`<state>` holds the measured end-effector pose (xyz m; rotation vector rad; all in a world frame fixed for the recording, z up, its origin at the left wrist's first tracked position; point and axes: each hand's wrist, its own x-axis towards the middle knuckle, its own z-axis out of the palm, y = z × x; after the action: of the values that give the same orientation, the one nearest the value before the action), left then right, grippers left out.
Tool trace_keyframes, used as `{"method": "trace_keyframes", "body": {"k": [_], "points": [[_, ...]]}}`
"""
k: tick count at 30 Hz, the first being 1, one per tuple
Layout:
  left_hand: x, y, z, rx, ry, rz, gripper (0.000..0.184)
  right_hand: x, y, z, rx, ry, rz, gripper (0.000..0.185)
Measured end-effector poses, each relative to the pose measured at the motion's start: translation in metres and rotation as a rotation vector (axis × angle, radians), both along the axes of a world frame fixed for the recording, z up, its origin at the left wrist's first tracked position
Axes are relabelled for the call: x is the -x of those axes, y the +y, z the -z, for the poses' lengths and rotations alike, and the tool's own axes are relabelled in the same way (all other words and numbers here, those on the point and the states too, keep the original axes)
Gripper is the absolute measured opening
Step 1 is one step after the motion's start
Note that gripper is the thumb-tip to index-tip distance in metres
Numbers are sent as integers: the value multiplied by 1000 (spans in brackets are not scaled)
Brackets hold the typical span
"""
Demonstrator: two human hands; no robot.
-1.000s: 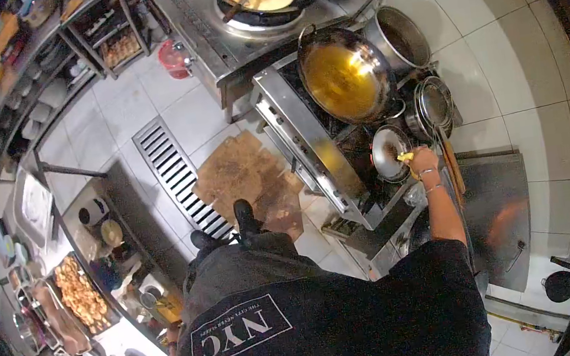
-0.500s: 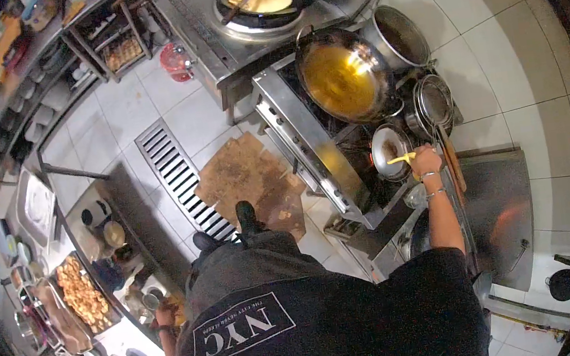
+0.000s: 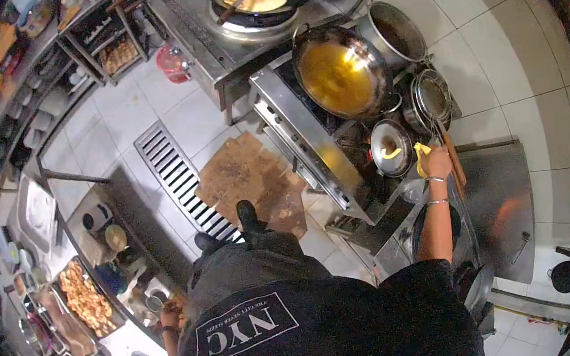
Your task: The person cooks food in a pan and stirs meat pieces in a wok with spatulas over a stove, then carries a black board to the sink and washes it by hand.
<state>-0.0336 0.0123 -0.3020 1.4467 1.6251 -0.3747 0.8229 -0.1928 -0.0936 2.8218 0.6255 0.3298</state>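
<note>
My right hand (image 3: 437, 164) is closed on a blurred yellow thing (image 3: 421, 151), perhaps soft and light, best pinched gently; my left hand's (image 3: 172, 314) grip I can't tell.

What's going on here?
The person's right hand holds a soft-looking yellow item beside a small round silver pan; a curved yellow strip lies in the pan. A large dark metal wok of golden liquid sits nearby. The left hand is by the counter, its grip unclear.
</note>
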Motion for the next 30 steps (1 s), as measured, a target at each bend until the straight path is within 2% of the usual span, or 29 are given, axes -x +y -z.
{"method": "trace_keyframes", "body": {"k": [3,4,5,6,7,8,9,10,11,12,13,14,15,16,17,18,19,21,22,24,25,27,28,29,30], "points": [[14,5,22,20,-104,-124,24,19,10,-24,-51,79,99,40],[17,5,26,32,-202,-254,27,16,5,-20,-119,41,37,40],[19,6,32,28,-200,-265,27,12,2,-19,-189,4,-30,40],[5,13,28,2,-275,-274,28,14,6,-26,-369,246,-118,44],[-11,22,26,-25,-344,-284,29,23,14,-23,-369,258,-132,44],[-30,33,19,-51,-410,-291,30,49,33,-27,-569,348,-199,41],[-53,47,1,-82,-475,-302,31,76,54,-29,-771,443,-268,39],[-79,59,-17,24,-580,-328,35,101,77,-26,-852,554,-244,36],[-112,72,-47,136,-675,-358,38,123,97,-12,-931,636,-291,42],[-136,83,-64,172,-696,-265,39,155,122,-1,-1007,798,-295,43],[-172,96,-103,145,-804,-123,45,188,150,9,-1073,972,-301,44],[-193,96,-97,174,-899,-132,50,218,176,26,-1112,1145,-351,45],[-217,104,-119,309,-937,-161,59,249,201,41,-1138,1314,-389,46],[-229,101,-96,493,-1176,-235,68,287,227,41,-1068,1437,-399,45],[-242,106,-122,533,-1152,-241,76,324,248,39,-988,1553,-402,44],[-249,113,-136,593,-1224,-300,78,349,266,49,-825,1506,-570,46],[-254,116,-140,646,-1296,-369,80,376,283,54,-803,1606,-614,51],[-251,115,-114,173,-1498,-294,87,431,313,55,-608,1771,-603,69],[-234,113,-89,143,-1480,-366,87,454,323,64,-543,1823,-618,69],[-201,109,-38,3,-1375,-545,84,490,338,89,-537,1715,-996,87],[-178,109,-31,65,-1380,-718,83,498,340,110,-501,1740,-997,87],[-141,91,37,55,-1278,-974,79,494,324,163,-99,1578,-892,97],[-121,84,62,89,-1210,-1123,77,497,314,183,13,1661,-743,95],[-106,65,117,-26,-1228,-1207,71,498,307,194,304,1676,-637,95],[-84,49,154,38,-1215,-1398,64,490,281,217,562,1558,-642,97]]}}
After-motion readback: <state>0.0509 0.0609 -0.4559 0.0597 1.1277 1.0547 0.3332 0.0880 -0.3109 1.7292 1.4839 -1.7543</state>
